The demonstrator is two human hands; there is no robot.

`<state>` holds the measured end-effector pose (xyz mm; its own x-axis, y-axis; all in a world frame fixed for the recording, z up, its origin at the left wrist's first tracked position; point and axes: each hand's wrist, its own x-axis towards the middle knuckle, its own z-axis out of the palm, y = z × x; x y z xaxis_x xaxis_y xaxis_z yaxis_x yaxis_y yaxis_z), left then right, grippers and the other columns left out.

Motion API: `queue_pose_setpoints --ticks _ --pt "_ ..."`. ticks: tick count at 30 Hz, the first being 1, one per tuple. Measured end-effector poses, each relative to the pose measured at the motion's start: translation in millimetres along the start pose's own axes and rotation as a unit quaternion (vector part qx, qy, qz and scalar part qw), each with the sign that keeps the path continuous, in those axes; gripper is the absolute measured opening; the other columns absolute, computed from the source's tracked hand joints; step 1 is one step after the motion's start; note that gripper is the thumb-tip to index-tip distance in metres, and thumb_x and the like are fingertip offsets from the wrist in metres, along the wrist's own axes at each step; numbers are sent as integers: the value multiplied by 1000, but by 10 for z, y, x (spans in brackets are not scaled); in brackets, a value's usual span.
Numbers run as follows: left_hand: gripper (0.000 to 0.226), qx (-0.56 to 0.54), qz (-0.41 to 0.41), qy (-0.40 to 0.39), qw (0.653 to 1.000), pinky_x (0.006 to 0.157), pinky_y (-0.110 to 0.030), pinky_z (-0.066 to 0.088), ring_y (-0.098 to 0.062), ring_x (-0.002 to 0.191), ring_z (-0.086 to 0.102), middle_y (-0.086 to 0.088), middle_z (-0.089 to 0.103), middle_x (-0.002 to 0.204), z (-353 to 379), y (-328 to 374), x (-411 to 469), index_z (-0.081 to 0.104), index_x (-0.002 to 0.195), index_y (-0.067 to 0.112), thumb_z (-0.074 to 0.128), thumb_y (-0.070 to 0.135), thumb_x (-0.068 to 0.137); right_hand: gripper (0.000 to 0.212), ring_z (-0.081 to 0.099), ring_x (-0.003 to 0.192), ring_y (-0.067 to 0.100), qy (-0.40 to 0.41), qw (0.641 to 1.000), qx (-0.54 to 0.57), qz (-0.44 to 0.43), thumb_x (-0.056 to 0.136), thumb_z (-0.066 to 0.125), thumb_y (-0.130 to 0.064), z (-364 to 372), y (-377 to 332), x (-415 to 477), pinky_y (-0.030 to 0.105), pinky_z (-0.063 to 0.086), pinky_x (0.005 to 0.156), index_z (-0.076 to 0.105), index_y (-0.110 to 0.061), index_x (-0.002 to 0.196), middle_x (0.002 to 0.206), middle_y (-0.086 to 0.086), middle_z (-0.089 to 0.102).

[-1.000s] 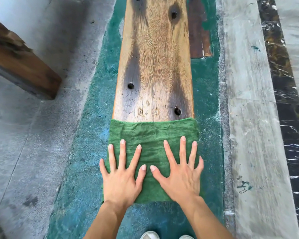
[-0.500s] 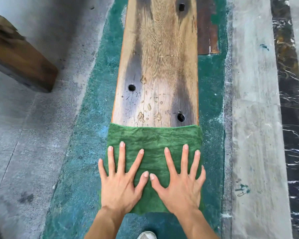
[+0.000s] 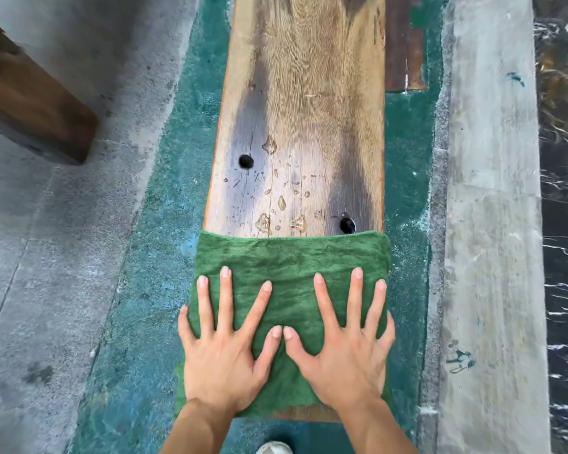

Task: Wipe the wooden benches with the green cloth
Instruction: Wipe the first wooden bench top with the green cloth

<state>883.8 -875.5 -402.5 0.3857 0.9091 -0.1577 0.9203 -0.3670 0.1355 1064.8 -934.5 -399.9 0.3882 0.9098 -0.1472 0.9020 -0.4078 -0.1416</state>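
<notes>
Slid back toward the near end since a second ago: green cloth [image 3: 289, 267], with a strip of bare wood now showing under its near hem. Thumb tips closer too, now just beside each other. Left grip [image 3: 223, 358] flat on the cloth's left half, fingers straight and spread wide, holding nothing, only pressing down. Right grip [image 3: 345, 358] the same on the right half, little finger at the cloth's right edge. Cloth spread across the full width of the wooden surface [image 3: 305, 109], draped a little over both long sides. Just beyond its far hem, a dark round hole [image 3: 347, 225] on the right; another hole [image 3: 246, 161] farther up on the left. Between them, water drops [image 3: 269, 145] scattered on the pale grain. Below, green-painted floor [image 3: 164, 257]; grey concrete [image 3: 46, 257] to the left, with the end of a second wooden bench [image 3: 36, 106] over it. To the right, pale stone slab [image 3: 489, 224] and dark veined marble strip [image 3: 561, 191]. Toe of a white shoe [image 3: 274, 447] at the bottom edge
</notes>
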Motion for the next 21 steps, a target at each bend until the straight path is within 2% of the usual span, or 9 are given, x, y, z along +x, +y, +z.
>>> queue_pose_setpoints --ticks 6,13,21 --pt "72 -10 -9 2 1000 111 -73 30 -41 161 3 -10 3 176 -56 5 384 18 163 50 32 74 96 90 1 160 45 3 1000 3 5 87 37 -84 -24 4 347 73 30 111 21 -42 165 177 12 2" --pt "71 -10 -10 5 1000 111 -73 31 -41 161 3 -10 2 176 -91 4 674 16 163 50 32 71 97 87 2 160 46 -3 1000 -1 8 90 22 -87 -72 -45 642 74 29 111 21 -42 165 177 11 1" --pt "71 -17 -21 10 1000 112 -72 31 -40 161 0 -10 0 176 -181 14 1195 15 164 49 30 71 98 87 1 160 45 0 1000 0 13 90 21 -87 -137 -106 1181 75 28 111 18 -44 166 177 11 0"
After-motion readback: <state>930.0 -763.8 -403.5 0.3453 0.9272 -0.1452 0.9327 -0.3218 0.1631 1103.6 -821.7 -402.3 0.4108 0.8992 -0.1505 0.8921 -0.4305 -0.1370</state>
